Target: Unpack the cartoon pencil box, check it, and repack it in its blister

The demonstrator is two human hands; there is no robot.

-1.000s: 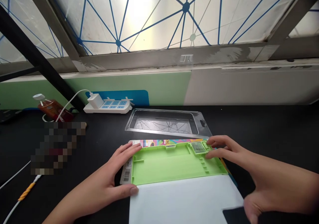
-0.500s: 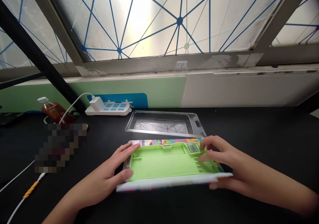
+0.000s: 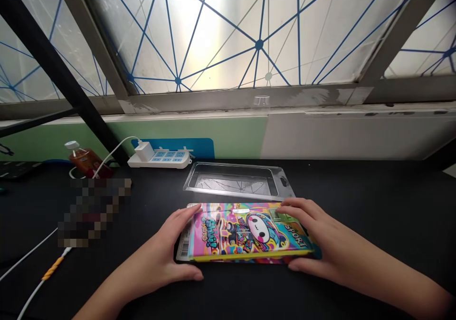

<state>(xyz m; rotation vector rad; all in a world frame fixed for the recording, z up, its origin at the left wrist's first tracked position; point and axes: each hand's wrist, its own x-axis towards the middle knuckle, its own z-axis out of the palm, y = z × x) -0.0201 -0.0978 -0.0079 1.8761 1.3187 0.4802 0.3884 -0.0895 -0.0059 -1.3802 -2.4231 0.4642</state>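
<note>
A pencil case with a bright cartoon print and yellow edging lies on the black table, its lid down. My left hand is at its left end. The fingertips touch the back left corner, while the thumb stretches out in front of the near edge, apart from the case. Around the right end is my right hand, fingers on the lid beside a small clear window and thumb at the front edge. Under the case, a card with a barcode sticks out at the left. Behind it sits a clear plastic blister tray.
A white power strip with a charger stands against the wall. To the left are a bottle of reddish drink, a blurred-out object and a white cable. A black slanted bar crosses the left side before the window.
The lid of the pencil case has come down over the green inside, so the printed top now shows. My left thumb has left the case, and my right fingers now rest on the lid.
</note>
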